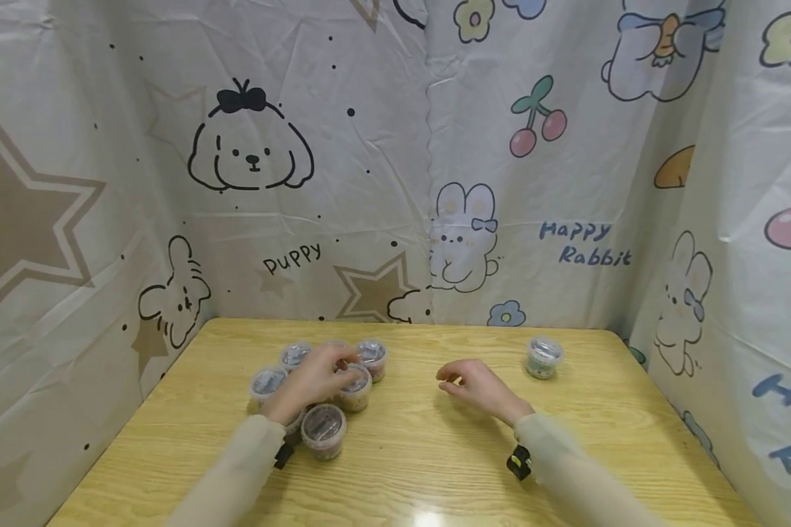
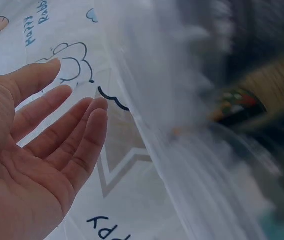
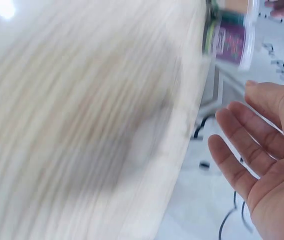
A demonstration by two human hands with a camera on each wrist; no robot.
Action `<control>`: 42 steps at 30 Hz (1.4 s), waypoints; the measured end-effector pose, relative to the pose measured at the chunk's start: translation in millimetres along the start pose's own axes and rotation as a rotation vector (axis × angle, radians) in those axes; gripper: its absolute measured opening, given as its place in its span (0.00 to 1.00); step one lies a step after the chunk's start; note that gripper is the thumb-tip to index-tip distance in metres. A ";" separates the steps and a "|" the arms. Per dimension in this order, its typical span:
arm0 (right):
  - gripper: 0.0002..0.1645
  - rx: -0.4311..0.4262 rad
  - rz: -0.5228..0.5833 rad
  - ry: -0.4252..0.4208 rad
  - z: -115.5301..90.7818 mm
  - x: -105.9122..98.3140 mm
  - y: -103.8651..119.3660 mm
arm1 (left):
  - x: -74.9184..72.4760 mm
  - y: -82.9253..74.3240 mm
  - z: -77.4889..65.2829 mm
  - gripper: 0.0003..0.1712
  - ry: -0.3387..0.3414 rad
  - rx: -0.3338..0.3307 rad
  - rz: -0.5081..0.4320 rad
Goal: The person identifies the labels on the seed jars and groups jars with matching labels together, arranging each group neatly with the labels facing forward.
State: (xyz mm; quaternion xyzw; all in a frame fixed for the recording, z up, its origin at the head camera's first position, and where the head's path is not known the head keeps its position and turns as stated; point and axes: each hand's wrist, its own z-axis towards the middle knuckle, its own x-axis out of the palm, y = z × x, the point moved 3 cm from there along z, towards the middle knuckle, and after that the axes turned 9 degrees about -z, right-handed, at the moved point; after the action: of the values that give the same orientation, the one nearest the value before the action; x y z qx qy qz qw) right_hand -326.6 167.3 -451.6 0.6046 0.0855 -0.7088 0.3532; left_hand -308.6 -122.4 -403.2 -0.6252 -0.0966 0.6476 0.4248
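My left hand (image 1: 313, 375) reaches over a cluster of small round clear-lidded tubs at the left of the table. Its fingers are relaxed and slightly bent, and the left wrist view shows nothing in the palm. Nearest its fingertips is a tub (image 1: 356, 397) with a tan side, partly covered by the hand. A darker tub (image 1: 324, 433) stands in front, another tub (image 1: 373, 360) behind. My right hand (image 1: 480, 386) hovers over the middle right of the table with loosely bent fingers, holding nothing. In the right wrist view, a tub with a purple label (image 3: 230, 44) shows beyond it.
A lone tub with a greenish side (image 1: 543, 359) stands at the back right of the wooden table (image 1: 435, 468). More tubs (image 1: 264, 386) sit left of and behind my left hand. A printed cloth (image 1: 369, 176) hangs around the table's back and sides.
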 end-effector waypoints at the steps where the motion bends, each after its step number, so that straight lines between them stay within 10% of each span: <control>1: 0.10 -0.014 0.005 0.001 2.7 2.7 5.1 | -0.9 1.6 -1.6 0.14 0.000 -0.003 0.006; 17: 0.17 -0.157 0.131 -0.004 44.1 42.8 69.3 | 3.9 19.7 -15.6 0.19 0.000 -0.072 0.112; 42: 0.15 -0.242 0.011 -0.048 58.5 52.5 81.9 | 15.8 18.0 -6.6 0.19 -0.041 -0.158 0.226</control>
State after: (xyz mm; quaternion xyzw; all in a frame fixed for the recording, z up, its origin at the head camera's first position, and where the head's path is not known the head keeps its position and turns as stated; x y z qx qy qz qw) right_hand -324.8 54.1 -459.8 0.5410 0.1587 -0.7056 0.4292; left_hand -308.2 -125.7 -427.8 -0.6503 -0.0851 0.6942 0.2966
